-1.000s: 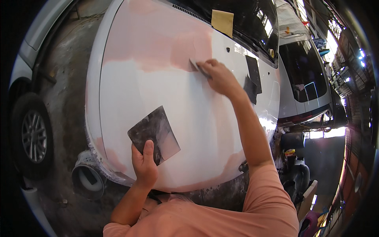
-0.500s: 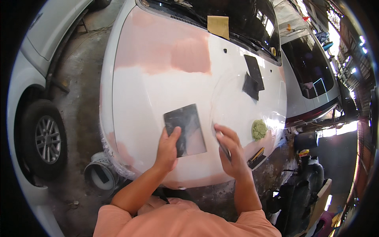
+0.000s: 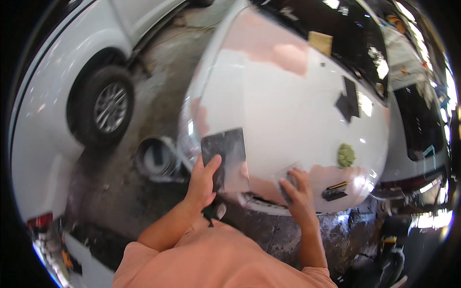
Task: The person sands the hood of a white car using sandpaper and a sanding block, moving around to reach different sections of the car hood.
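My left hand (image 3: 200,185) grips a flat, dark rectangular plate (image 3: 231,158) by its near left edge, thumb on top. Its glossy face carries a hazy reflection. My right hand (image 3: 300,194) is closed around a thin, flat grey piece (image 3: 286,191), whose exact kind is blurred. That hand is over the front of a white car hood (image 3: 278,115) with dull pink patches (image 3: 290,55). Whether the grey piece touches the surface, I cannot tell. The plate is above the hood's near left edge.
Black sheets (image 3: 350,101), a crumpled green cloth (image 3: 345,155) and a yellow-and-black tool (image 3: 335,190) lie on the hood. A tan sheet (image 3: 321,43) rests by the windshield. Left of the hood stand a bucket (image 3: 141,161) and another white vehicle (image 3: 43,110); a grey car (image 3: 403,165) is at right.
The view has swung left, so the hood sits farther right in the picture. My right hand has moved lower over the hood's front edge. Both hands keep their hold.
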`<action>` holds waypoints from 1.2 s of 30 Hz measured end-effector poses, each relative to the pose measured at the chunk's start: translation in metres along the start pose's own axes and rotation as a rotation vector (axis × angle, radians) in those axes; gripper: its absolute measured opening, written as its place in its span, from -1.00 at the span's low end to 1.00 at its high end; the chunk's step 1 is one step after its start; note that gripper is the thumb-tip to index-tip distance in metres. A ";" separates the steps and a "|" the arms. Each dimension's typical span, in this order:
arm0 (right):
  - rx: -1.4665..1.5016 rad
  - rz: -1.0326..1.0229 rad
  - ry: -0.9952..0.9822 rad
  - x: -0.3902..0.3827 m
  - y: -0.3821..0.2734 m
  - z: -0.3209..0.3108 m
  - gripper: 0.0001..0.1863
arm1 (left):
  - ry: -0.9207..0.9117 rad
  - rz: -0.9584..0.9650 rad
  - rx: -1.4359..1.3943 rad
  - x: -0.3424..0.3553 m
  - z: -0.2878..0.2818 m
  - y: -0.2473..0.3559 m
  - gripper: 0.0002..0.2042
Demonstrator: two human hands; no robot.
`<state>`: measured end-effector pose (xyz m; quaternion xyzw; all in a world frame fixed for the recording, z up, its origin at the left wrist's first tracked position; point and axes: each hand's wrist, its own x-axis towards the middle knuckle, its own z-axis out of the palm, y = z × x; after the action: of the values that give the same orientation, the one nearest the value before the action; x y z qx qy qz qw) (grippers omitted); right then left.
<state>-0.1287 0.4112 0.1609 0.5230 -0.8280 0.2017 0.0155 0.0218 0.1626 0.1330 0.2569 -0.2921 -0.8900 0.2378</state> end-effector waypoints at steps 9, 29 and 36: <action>0.647 -0.006 0.187 -0.039 -0.125 0.097 -0.35 | 0.614 0.788 0.161 -0.148 -0.143 0.140 -0.56; 0.543 -0.579 -0.331 0.213 -0.541 0.315 -0.24 | 1.062 0.737 0.609 -0.245 -0.465 0.378 -0.53; 0.445 -0.772 -0.108 0.319 -0.662 0.333 -0.37 | 0.768 0.627 0.703 -0.209 -0.492 0.461 -0.57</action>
<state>0.3663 -0.2254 0.1412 0.7941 -0.5082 0.3268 -0.0663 0.5989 -0.2430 0.1521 0.5244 -0.5236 -0.4715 0.4781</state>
